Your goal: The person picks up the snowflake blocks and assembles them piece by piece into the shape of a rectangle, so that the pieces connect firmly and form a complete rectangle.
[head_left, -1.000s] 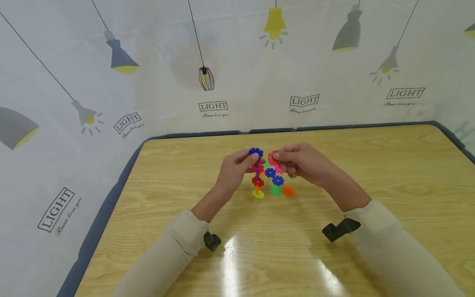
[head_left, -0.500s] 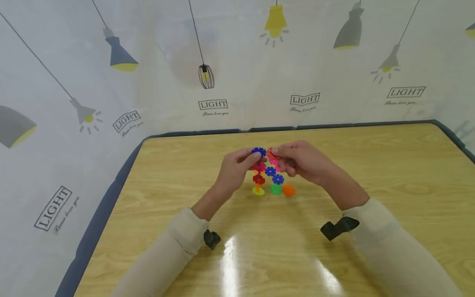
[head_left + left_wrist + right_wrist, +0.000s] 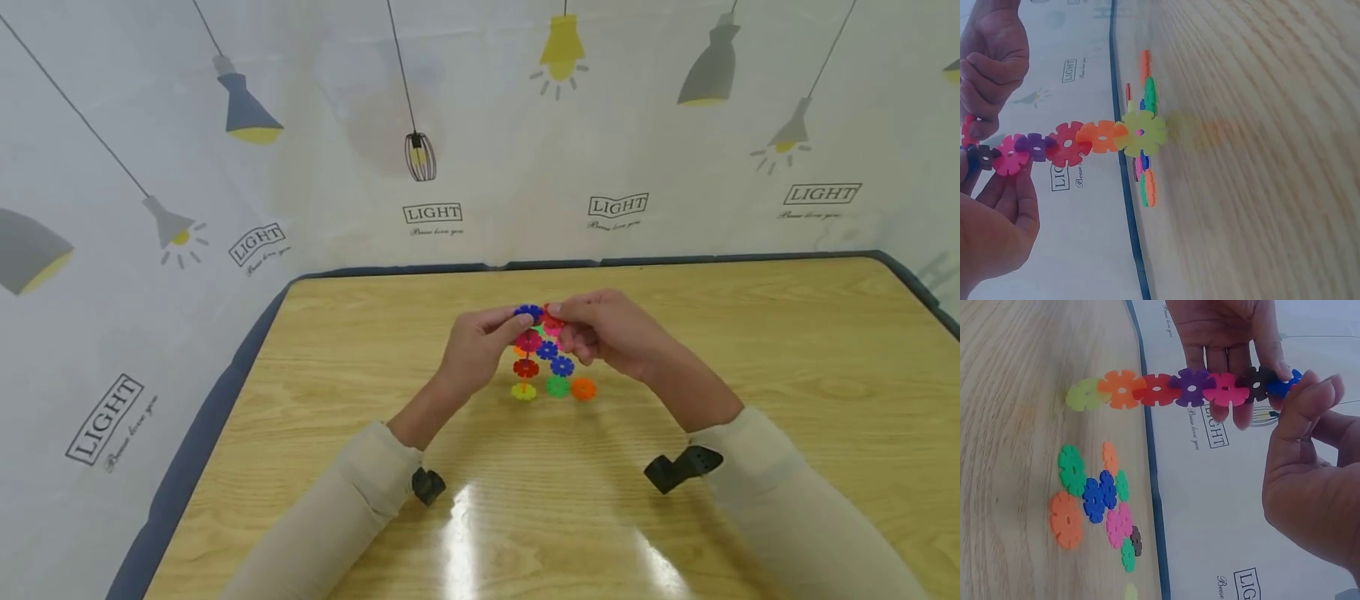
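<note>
My left hand (image 3: 472,350) holds the upper part of an upright chain of slotted flower-shaped plastic discs. In the right wrist view the chain runs from a yellow disc (image 3: 1082,395) through orange, red, purple (image 3: 1191,387), pink and black discs to a blue disc (image 3: 1285,385). The left thumb presses on that blue disc, while other fingers lie behind the chain. My right hand (image 3: 618,333) pinches a red disc (image 3: 552,315) at the blue disc's right edge. Fingers partly hide this meeting place, so whether the slots interlock is unclear.
Loose discs lie on the wooden table (image 3: 375,358) behind and right of the chain, among them orange (image 3: 1066,520), green (image 3: 1071,470), blue (image 3: 1093,500) and pink (image 3: 1119,525) ones. A printed fabric wall (image 3: 510,225) borders the table's back and left.
The gap between the red and blue discs has closed. My left hand has shifted slightly right with the chain, and the red disc has turned and come left against the blue one.
</note>
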Tool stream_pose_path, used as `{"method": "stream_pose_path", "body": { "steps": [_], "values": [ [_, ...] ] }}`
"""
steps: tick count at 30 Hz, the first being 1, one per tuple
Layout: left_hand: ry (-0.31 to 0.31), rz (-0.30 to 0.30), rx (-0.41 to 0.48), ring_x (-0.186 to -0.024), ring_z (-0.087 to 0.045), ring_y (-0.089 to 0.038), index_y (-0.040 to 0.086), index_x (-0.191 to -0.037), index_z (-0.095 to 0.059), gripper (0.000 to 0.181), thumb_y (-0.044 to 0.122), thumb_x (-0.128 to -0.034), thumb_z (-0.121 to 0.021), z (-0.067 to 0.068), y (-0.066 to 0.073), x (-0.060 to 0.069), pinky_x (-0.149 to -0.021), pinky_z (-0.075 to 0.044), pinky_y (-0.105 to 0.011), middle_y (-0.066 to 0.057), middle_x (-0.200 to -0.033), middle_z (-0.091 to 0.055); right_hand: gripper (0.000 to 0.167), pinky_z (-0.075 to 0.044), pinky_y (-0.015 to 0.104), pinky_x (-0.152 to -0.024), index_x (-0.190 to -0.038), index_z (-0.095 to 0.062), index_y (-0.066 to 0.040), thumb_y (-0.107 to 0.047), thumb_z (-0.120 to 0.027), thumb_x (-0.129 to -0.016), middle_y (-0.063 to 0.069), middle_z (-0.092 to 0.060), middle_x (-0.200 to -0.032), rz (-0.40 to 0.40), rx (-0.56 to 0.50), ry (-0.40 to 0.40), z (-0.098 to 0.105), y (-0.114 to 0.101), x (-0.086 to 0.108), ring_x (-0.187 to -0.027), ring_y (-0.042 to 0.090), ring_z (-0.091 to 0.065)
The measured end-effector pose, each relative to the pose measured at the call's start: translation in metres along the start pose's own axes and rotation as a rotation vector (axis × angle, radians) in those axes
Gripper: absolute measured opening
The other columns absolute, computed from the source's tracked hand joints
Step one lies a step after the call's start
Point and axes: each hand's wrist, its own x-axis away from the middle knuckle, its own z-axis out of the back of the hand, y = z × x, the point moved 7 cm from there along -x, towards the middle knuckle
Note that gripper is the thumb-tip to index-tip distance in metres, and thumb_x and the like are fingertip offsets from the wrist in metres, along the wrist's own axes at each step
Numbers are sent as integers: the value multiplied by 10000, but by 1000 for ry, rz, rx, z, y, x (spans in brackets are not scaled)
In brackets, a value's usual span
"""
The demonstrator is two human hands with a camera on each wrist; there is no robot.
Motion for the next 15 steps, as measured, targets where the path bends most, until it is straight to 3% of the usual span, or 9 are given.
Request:
{"method": "stream_pose_path", "body": {
  "steps": [7,12,15],
  "values": [
    [28,-26,-51,-860,-698,-181,11,-1112,-726,247,172,-963,-613,1,1,4,-830,-570,-333,-121,-967,-742,306,-424,206,-483,-841,-647,14,-215,-533,-1008,-7,-562,-585,-9,17,33,-6,-2,-4,-452,107,-460],
    [3,-45,-62,-807,-670,-176,18,-1126,-722,257,182,-974,-595,0,4,3,-827,-572,-378,-124,-946,-737,307,-426,204,-487,-840,-654,-18,-230,-518,-1016,-8,-567,-598,-13,27,24,-3,0,-4,-466,106,-461],
    [-10,-24,-42,-820,-669,-171,13,-1132,-713,267,195,-981,-589,-1,3,0,-831,-572,-357,-135,-965,-729,320,-433,214,-500,-877,-660,-31,-275,-512,-1020,-9,-570,-611,-16,48,11,2,1,-3,-478,109,-466]
  ]
}}
